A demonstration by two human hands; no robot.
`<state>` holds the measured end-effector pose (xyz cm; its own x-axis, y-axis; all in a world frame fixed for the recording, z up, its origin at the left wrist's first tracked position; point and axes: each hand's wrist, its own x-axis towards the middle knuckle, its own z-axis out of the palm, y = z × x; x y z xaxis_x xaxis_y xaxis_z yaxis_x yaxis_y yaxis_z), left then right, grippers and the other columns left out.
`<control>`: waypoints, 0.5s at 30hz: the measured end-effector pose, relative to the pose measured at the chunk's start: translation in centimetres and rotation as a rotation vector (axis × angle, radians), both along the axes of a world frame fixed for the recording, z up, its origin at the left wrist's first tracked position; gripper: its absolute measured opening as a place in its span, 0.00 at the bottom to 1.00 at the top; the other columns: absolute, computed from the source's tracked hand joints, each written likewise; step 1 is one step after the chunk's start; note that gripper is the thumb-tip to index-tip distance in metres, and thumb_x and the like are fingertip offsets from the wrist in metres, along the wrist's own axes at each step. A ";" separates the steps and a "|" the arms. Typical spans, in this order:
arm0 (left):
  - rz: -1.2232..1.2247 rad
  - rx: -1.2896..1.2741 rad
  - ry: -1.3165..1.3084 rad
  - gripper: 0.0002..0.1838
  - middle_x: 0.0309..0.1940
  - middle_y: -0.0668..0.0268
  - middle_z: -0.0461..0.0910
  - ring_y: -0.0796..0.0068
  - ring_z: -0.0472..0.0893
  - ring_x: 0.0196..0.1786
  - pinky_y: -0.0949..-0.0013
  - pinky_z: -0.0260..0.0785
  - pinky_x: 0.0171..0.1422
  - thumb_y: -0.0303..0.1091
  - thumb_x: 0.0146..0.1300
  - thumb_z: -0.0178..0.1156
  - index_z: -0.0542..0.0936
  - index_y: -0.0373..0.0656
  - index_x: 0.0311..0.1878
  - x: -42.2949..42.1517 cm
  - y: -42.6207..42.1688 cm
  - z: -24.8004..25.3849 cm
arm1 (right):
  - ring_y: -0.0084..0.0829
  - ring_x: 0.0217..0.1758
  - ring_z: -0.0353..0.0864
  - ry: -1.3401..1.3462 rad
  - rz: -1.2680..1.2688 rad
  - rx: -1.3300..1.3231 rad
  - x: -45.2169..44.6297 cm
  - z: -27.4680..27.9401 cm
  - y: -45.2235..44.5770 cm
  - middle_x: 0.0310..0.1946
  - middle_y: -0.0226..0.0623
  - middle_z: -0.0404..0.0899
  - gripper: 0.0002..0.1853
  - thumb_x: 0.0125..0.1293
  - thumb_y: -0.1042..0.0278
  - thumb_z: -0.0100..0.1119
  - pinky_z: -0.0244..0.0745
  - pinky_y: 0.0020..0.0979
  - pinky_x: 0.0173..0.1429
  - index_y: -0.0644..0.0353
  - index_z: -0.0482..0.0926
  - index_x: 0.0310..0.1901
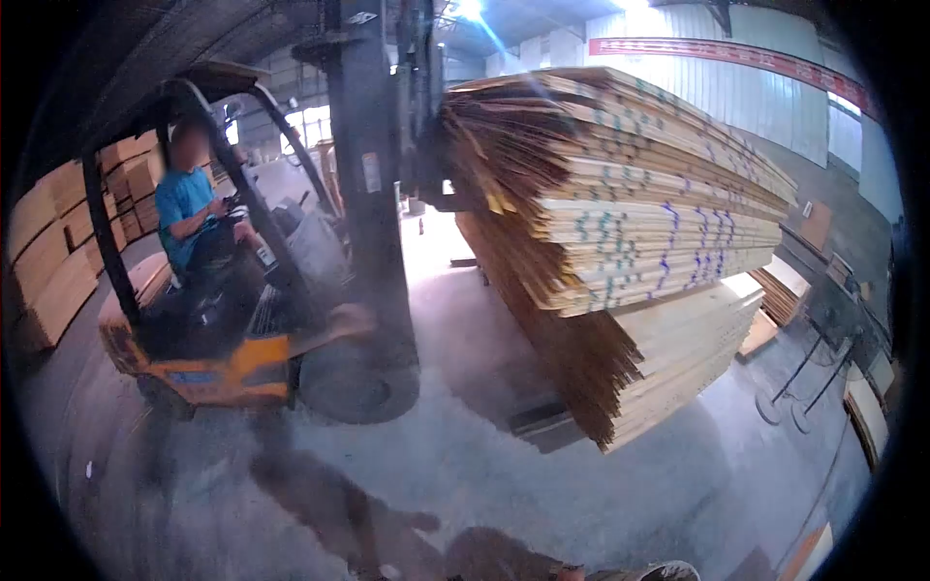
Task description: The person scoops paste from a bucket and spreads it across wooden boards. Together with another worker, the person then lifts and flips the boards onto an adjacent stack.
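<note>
Neither my left hand nor my right hand can be made out. At the bottom edge a small reddish-brown patch [572, 573] and a pale rounded shape [668, 571] are cut off, too little to identify. In front of me hangs a tall load of thin wooden boards [668, 223], their edges marked in green and purple. Its lower part [678, 358] is paler and unmarked. An orange and black forklift [213, 378] stands at the left, its dark mast [373, 174] beside the load.
A person in a blue shirt [186, 208] sits in the forklift, hands near the wheel. Stacked boards [48, 252] line the left side. A wheeled metal frame [809, 382] and more boards [780, 290] stand at the right. Shadows fall across the concrete floor [465, 465].
</note>
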<state>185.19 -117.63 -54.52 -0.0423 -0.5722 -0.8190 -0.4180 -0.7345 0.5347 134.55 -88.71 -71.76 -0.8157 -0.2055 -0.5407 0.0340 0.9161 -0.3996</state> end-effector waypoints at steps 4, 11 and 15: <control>-0.117 -0.109 -0.104 0.24 0.54 0.57 0.80 0.59 0.78 0.56 0.53 0.70 0.61 0.49 0.74 0.53 0.79 0.40 0.61 0.1 0.8 3.3 | 0.41 0.50 0.88 0.037 0.069 0.018 2.0 0.9 1.2 0.47 0.43 0.87 0.22 0.59 0.57 0.69 0.83 0.40 0.51 0.62 0.85 0.51; 0.120 0.123 -0.007 0.30 0.51 0.59 0.82 0.61 0.78 0.52 0.52 0.70 0.60 0.58 0.72 0.53 0.80 0.40 0.60 7.1 -2.8 3.2 | 0.41 0.49 0.88 0.201 0.350 0.112 9.1 1.8 1.8 0.47 0.43 0.87 0.22 0.59 0.58 0.69 0.83 0.40 0.50 0.63 0.84 0.52; -0.005 0.136 -0.009 0.29 0.48 0.63 0.83 0.61 0.79 0.51 0.52 0.71 0.59 0.58 0.72 0.52 0.80 0.40 0.59 14.6 -8.0 1.0 | 0.43 0.52 0.87 -0.004 -0.103 0.040 15.5 8.8 -3.8 0.45 0.40 0.88 0.29 0.60 0.37 0.62 0.81 0.37 0.52 0.57 0.87 0.48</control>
